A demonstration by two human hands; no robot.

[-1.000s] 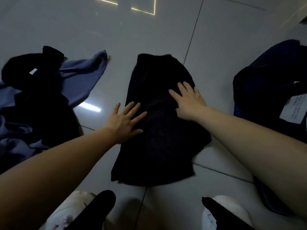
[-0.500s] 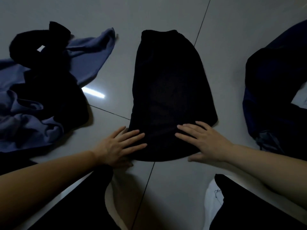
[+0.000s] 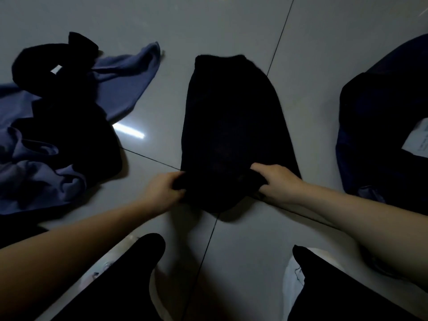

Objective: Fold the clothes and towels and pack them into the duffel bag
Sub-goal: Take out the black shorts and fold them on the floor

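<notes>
While a heap of blue and black clothes (image 3: 53,126) is left waiting at the left of the frame, the black garment (image 3: 234,126) is laid flat on the floor (image 3: 231,24) at centre, presumably so it can be folded. Its near edge is gripped by the left hand (image 3: 165,189) and the right hand (image 3: 276,180), fingers curled round the cloth, apparently for lifting it over. The dark duffel bag (image 3: 379,135) is kept at the right edge, within reach for packing.
</notes>
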